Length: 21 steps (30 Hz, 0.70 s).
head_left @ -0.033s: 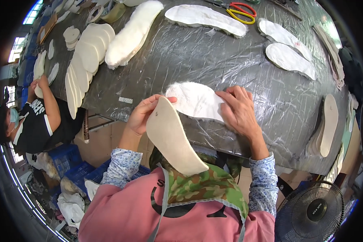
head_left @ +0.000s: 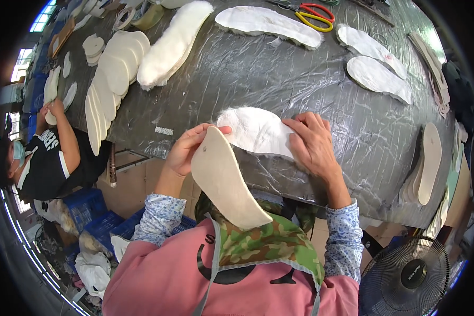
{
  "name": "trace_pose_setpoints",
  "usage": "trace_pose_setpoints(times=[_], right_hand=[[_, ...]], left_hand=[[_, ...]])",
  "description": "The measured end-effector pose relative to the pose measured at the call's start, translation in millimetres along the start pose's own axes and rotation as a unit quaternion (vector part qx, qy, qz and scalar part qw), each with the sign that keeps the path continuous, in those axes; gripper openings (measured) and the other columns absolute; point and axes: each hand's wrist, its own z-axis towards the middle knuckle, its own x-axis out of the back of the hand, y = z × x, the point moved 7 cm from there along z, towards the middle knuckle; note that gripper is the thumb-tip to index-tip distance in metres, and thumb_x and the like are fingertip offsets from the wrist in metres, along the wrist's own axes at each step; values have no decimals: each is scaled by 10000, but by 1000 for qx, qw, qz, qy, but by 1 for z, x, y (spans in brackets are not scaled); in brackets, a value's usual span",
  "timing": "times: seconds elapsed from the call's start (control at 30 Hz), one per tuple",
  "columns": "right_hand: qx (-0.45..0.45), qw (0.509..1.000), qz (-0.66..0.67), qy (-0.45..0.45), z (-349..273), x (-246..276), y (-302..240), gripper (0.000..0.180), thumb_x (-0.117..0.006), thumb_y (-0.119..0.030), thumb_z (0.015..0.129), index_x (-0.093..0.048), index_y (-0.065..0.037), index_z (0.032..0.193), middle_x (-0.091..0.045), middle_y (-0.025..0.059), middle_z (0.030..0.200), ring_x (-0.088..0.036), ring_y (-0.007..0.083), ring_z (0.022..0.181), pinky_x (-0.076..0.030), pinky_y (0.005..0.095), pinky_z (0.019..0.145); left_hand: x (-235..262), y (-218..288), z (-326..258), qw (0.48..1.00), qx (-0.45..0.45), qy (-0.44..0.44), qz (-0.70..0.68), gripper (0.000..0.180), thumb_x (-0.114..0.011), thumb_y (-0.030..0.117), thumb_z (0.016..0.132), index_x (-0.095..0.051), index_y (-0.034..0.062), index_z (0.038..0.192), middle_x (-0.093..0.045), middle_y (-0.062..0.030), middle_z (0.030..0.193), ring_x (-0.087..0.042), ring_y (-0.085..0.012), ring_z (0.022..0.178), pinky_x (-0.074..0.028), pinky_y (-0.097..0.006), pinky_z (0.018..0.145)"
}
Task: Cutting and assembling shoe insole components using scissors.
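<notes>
In my left hand (head_left: 187, 146) is a beige felt insole (head_left: 224, 181), pinched near its top end between thumb and fingers. It hangs tilted in front of my body, its lower end over the camouflage apron. Beyond it, a white insole piece (head_left: 255, 129) with fuzzy edges lies on the dark table. My right hand (head_left: 315, 143) grips that piece at its right end, with the fingers curled over it. The left thumb tip is close to the white piece's left end. What lies under the right palm is hidden.
Plastic film covers the table (head_left: 205, 89). A fanned stack of beige insoles (head_left: 116, 68) and a fleecy insole (head_left: 176, 42) lie at left. Scissors (head_left: 316, 17) and white insoles (head_left: 379, 79) are farther back. A fan (head_left: 412, 274) stands at lower right; a co-worker (head_left: 47, 152) sits at left.
</notes>
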Motion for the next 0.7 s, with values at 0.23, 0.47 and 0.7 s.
trace_pose_setpoints(times=[0.23,0.47,0.7], right_hand=[[-37,999,20,25,3,10,-5,485,-603,-157,777,-607,-91,1257,-542,85,940,-551,234,942,-377,376,907],[-149,590,772,184,-12,16,62,325,-592,-70,881,-600,22,1192,-585,37,963,-574,153,895,-484,310,865],[-229,851,443,166,-7,40,68,100,-660,-63,879,-696,-21,962,-637,-5,837,-573,70,768,-468,233,714]], left_hand=[[5,4,-2,999,-19,27,27,279,-422,97,1017,-573,-40,1208,-551,-225,1365,-660,-227,1073,-552,-348,922],[11,5,-5,998,-29,44,43,283,-400,90,1020,-582,-42,1192,-551,-229,1364,-661,-228,1077,-556,-348,919],[8,5,-2,997,-22,55,50,283,-397,107,1029,-578,-37,1194,-610,-191,1281,-649,-223,1085,-538,-352,937]])
